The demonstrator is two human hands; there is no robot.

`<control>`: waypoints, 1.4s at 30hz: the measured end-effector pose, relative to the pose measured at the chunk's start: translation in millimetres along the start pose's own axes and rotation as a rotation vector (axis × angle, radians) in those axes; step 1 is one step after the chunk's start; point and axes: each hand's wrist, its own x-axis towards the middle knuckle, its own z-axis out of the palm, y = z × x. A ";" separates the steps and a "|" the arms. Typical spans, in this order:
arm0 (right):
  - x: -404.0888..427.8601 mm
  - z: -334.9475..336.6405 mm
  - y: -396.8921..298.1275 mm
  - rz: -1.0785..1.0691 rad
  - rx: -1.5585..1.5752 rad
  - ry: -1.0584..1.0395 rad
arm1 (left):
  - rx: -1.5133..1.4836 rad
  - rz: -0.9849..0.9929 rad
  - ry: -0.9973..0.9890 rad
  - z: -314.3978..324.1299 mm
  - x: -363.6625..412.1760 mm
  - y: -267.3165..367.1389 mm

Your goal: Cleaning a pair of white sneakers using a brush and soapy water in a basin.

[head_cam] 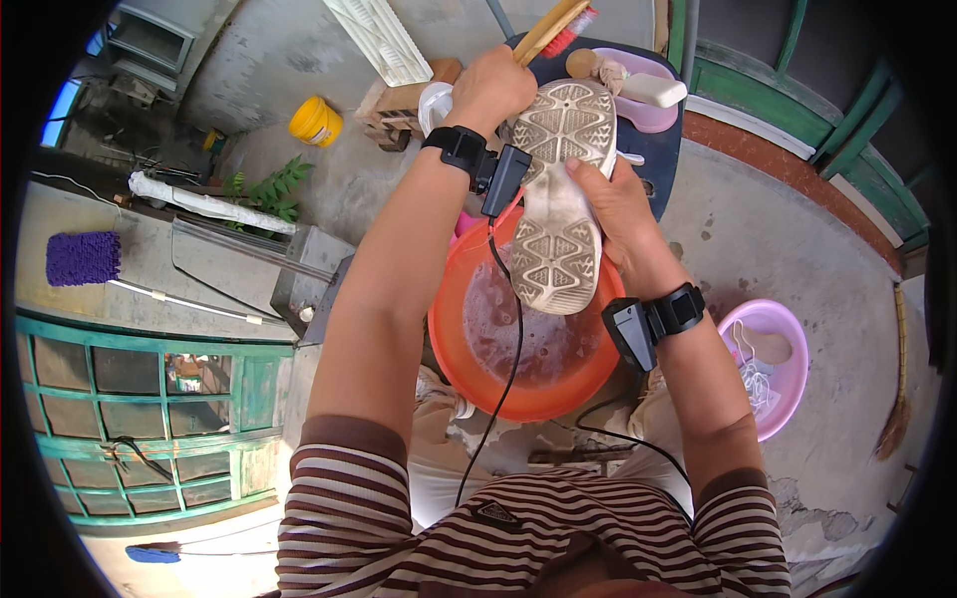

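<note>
My left hand (493,86) grips the wooden handle of a scrubbing brush (552,31), whose red and white bristles lie beyond the shoe's toe side. A shoe (562,196) with a pale, patterned sole, darkened in its grooves, is held up by my right hand (624,205). My right thumb presses on the sole's middle; the other fingers are mostly hidden behind the shoe. Its upper faces away from me. Below hangs over nothing but an orange basin (457,351) of sudsy, greyish water (523,329). The bristles are apart from the sole.
Behind the basin stands a dark blue seat (662,168) bearing a pink tray (662,119) and a white block (654,90). At right, a pink basin (800,374) holds white laces (757,389). A yellow bucket (315,121) stands back left. Cables run from both wrist devices.
</note>
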 end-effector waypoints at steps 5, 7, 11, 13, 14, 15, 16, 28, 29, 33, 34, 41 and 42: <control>-25.5 -12.0 0.3 0.091 0.052 -0.021 | -0.096 0.008 0.163 -28.8 -18.9 -13.8; -39.9 -20.7 1.5 0.143 0.004 0.001 | -0.259 0.350 0.298 -37.2 -57.1 -24.1; -73.0 -30.9 13.2 0.133 -0.049 -0.047 | -0.139 0.611 0.038 -12.4 -198.6 -34.0; -90.8 -33.3 27.2 0.129 -0.034 -0.068 | -0.103 0.547 -0.021 -3.6 -217.8 -42.0; -98.8 -33.1 32.6 0.172 0.041 -0.075 | -0.069 0.493 -0.077 1.1 -226.8 -46.5; -110.2 -31.8 41.7 0.228 0.117 -0.083 | -0.103 0.392 -0.046 9.1 -225.3 -53.4; -115.8 -34.2 51.6 0.217 0.143 -0.061 | -0.128 0.363 -0.030 16.7 -223.5 -56.5; -116.5 -49.8 86.7 0.339 0.181 -0.140 | -0.176 0.040 -0.053 50.7 -288.1 -63.7; -116.0 -52.2 85.3 0.368 0.225 -0.130 | -0.191 0.007 -0.085 51.8 -297.9 -61.2; -114.5 -68.0 107.3 0.404 0.161 -0.070 | -0.294 -0.003 -0.156 61.7 -361.6 -62.1; -119.3 -67.6 113.2 0.458 0.146 -0.054 | -0.299 -0.030 -0.154 64.4 -350.5 -69.2; -108.8 -82.5 117.9 0.530 0.189 -0.034 | -0.315 -0.109 -0.169 77.0 -357.3 -75.5; -105.7 -84.2 119.3 0.629 0.229 0.033 | -0.354 -0.088 -0.185 76.4 -378.7 -69.4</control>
